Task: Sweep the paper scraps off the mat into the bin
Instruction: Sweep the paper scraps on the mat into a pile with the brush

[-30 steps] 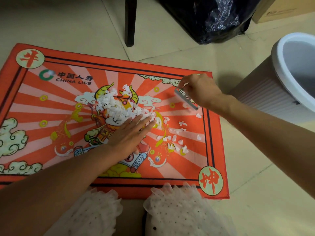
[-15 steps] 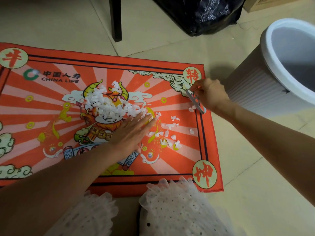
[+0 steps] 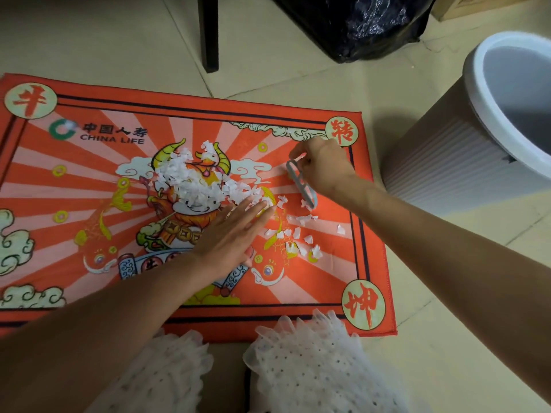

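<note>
The left hand (image 3: 235, 234) is lying flat on the red printed mat (image 3: 89, 180), fingers straight and together, its fingertips touching the near edge of the main heap of white paper scraps (image 3: 190, 180), which is piled just beyond and to the left of them. The right hand (image 3: 323, 168) is pinching a thin grey-blue scraper (image 3: 301, 184) by its upper end, fingers curled round it, with the blade slanting down onto the mat. Loose scraps (image 3: 298, 234) are lying scattered between the two hands and nearer the person than the scraper. The white-rimmed bin (image 3: 477, 93) is standing on the floor off the mat, well beyond the right wrist.

The scraps look feather-light, limp and likely to flutter or cling to the pile of the fabric, so pinching them singly seems poor; herding them with a flat edge against the open palm, then lifting the gathered heap between scraper and hand, looks the surer hold.
</note>
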